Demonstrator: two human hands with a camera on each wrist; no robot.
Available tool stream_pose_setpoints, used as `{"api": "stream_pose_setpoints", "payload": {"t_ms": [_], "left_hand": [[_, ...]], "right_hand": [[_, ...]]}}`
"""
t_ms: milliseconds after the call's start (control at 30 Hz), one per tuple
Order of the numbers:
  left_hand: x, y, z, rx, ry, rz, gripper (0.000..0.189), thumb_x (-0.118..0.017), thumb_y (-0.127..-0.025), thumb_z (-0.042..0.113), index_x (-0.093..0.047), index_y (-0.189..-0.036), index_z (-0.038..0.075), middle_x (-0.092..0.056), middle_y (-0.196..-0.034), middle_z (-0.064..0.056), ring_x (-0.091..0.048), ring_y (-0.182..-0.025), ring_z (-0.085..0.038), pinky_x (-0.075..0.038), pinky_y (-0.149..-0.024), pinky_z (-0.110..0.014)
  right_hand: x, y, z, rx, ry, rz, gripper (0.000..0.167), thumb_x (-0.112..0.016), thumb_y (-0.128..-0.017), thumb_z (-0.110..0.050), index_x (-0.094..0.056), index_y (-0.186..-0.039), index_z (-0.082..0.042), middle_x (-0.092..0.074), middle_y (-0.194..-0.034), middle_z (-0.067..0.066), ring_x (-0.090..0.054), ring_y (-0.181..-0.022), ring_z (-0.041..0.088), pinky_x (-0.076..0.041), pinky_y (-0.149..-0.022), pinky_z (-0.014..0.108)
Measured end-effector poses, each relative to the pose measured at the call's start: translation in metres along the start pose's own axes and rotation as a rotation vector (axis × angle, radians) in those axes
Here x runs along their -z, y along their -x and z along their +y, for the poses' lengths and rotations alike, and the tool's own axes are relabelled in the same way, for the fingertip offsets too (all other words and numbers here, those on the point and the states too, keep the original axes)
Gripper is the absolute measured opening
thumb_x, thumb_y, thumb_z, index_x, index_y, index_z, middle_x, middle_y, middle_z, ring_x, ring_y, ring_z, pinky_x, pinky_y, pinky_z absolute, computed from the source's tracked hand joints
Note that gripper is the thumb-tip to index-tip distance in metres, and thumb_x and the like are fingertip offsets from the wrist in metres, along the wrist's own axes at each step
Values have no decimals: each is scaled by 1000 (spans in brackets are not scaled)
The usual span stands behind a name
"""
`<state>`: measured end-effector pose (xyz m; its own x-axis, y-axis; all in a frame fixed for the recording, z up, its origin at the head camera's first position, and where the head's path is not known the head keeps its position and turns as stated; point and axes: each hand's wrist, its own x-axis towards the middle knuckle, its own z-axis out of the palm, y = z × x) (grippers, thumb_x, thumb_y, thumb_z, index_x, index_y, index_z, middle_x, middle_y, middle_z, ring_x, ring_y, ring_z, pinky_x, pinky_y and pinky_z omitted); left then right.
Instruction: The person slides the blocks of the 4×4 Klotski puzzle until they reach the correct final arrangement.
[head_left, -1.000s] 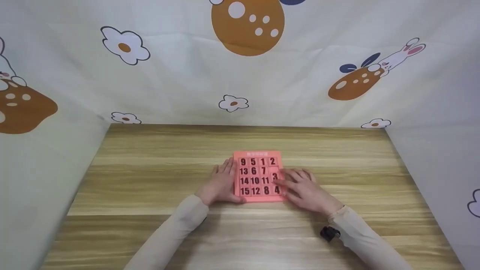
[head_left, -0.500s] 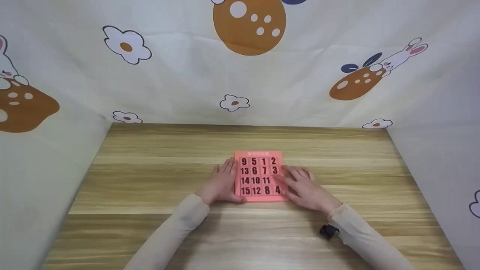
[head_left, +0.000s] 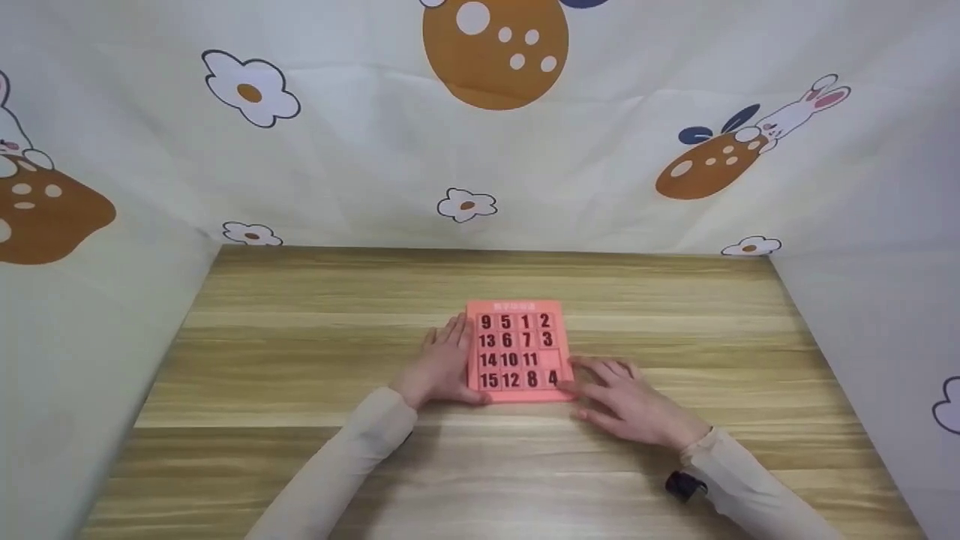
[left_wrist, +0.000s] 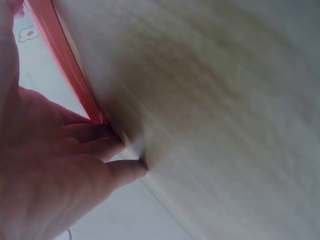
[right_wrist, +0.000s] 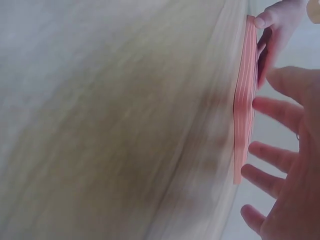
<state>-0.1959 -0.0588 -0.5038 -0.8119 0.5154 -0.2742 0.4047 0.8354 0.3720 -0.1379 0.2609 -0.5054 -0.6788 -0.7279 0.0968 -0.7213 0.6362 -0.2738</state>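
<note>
A pink sliding number puzzle (head_left: pixel 514 399) lies flat on the table, its black-numbered tiles set in a grid. The free slot (head_left: pixel 550 359) is in the right column, between the 3 tile (head_left: pixel 547 340) and the 4 tile (head_left: pixel 553 377). My left hand (head_left: pixel 445 367) rests along the puzzle's left side, fingers extended and thumb by the near left corner. At the near right, my right hand (head_left: pixel 626 401) has its index fingertip at the edge of the 4 tile. Spread fingers of the right hand (right_wrist: pixel 295 150) show beside the puzzle's edge (right_wrist: pixel 243 100) in the right wrist view.
The wood-grain table (head_left: pixel 322 337) extends around the puzzle. Pale patterned cloth (head_left: pixel 360 150) stands behind it and at both sides. A small black device (head_left: pixel 685 486) sits by the right sleeve.
The 3 tile has slid up beneath the 2, leaving the slot below it. My right hand has moved nearer and rightward, from the 3 to the 4. The left hand stays put.
</note>
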Motion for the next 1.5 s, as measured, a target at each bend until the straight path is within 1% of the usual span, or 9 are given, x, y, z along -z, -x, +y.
{"api": "stream_pose_setpoints", "payload": {"t_ms": [133,200,433,533,800,967,1133,1300,1500], "left_hand": [[-1,0,-1,-1,5,-5,131,-75,-68,66,-5,-151,-7,-2,-157,-24,-4,-145,-35,-7,-115,-52],[-1,-1,-1,8,0,-15,132,-74,-68,67,-4,-152,-6,0,-158,-23,-3,-145,-34,-6,-115,-51],[-2,-1,0,21,-17,-31,132,-73,-68,69,-2,-152,-5,2,-158,-22,-1,-145,-32,-5,-116,-49],[-2,-1,0,15,-28,-28,132,-72,-68,70,-3,-152,-5,1,-158,-22,-2,-145,-33,-6,-116,-50],[-1,1,0,20,-37,-24,132,-73,-68,69,-3,-152,-5,-1,-158,-23,-3,-145,-33,-6,-116,-49],[-1,1,-1,19,-39,-22,132,-72,-68,70,-3,-152,-4,-1,-158,-23,-3,-145,-33,-6,-116,-49],[-2,0,0,0,-20,-6,131,-73,-68,68,-5,-151,-7,-3,-157,-25,-4,-145,-35,-8,-115,-52],[0,0,0,0,5,1,130,-74,-69,66,-5,-151,-7,-4,-157,-25,-4,-145,-35,-8,-115,-53],[0,1,0,13,-2,-9,130,-75,-69,65,-4,-152,-6,-2,-158,-23,-3,-145,-34,-7,-115,-52]], "right_hand": [[-1,1,2,37,2,10,43,-61,-94,-34,-58,-136,-24,-38,-148,17,-36,-133,34,-27,-102,65],[-2,0,3,29,4,15,43,-61,-95,-34,-58,-136,-24,-39,-147,17,-37,-132,35,-27,-102,65],[-2,-10,5,-121,3,0,46,-57,-96,-37,-53,-141,-26,-37,-149,18,-35,-132,40,-23,-104,66],[-1,-12,4,-145,-9,-11,45,-57,-97,-37,-54,-140,-26,-36,-149,17,-34,-133,39,-22,-105,65],[-1,-17,-5,-116,-15,-23,52,-59,-95,-40,-50,-143,-24,-30,-153,16,-32,-135,40,-20,-107,66],[-3,-22,-12,-29,-9,1,48,-61,-94,-38,-54,-139,-23,-31,-152,17,-33,-134,39,-21,-106,66],[-7,-26,-18,40,11,-13,48,-60,-94,-35,-53,-140,-24,-29,-153,19,-32,-135,40,-23,-104,66],[-8,-24,-17,34,9,-11,45,-60,-95,-34,-55,-139,-24,-31,-152,18,-31,-135,42,-23,-104,67],[-3,-16,-9,-8,-16,41,37,-63,-93,-32,-64,-129,-21,-35,-150,18,-34,-133,42,-24,-103,66]]}}
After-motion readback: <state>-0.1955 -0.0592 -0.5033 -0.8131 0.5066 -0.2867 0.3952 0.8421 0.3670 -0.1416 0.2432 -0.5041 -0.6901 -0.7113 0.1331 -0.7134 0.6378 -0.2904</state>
